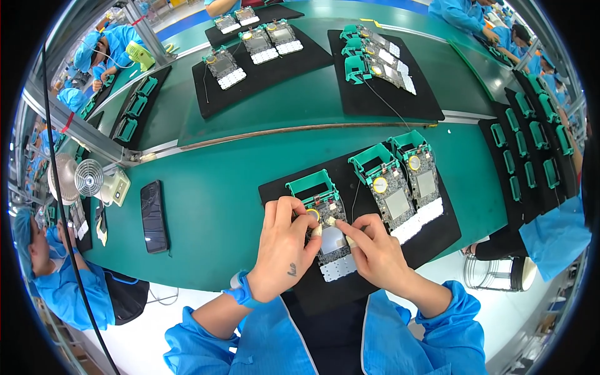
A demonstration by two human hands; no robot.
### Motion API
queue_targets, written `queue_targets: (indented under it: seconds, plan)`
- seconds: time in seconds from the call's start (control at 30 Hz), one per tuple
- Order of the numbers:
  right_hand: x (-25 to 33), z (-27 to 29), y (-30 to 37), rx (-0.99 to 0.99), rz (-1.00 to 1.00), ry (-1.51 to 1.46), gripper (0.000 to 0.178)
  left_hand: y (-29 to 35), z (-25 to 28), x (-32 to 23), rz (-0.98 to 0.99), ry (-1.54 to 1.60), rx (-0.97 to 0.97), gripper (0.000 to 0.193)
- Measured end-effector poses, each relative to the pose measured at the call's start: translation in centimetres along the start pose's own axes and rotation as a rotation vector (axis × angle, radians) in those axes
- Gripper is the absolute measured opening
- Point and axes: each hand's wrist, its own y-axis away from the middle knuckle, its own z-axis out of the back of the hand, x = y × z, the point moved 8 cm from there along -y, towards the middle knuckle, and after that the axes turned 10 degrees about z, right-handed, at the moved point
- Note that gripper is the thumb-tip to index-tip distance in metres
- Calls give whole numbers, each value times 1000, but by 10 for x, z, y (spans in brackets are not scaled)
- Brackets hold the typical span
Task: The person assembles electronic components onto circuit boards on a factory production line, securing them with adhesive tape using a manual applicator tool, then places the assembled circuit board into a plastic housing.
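My left hand is bent over the left side of a circuit board, its fingertips close together at the board's edge. Whatever those fingers pinch is hidden. From the right, my right hand reaches in, index fingertip touching the board's upper part and the other fingers curled; I cannot make out any small part in it. Pale finger covers sit on some fingertips of both hands. A green plastic frame is at the board's far end, and a white perforated strip at its near end.
On the same black mat, two more boards with green frames lie to the right. A black phone and a small fan are at left. Beyond a ledge, a belt carries mats of boards. Co-workers sit around.
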Motion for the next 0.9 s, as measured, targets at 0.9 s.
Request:
queue_targets:
  seconds: [0.9]
  plan:
    - [-72,77,15,-340,-314,385,23,20,-7,-35,-208,-39,-68,29]
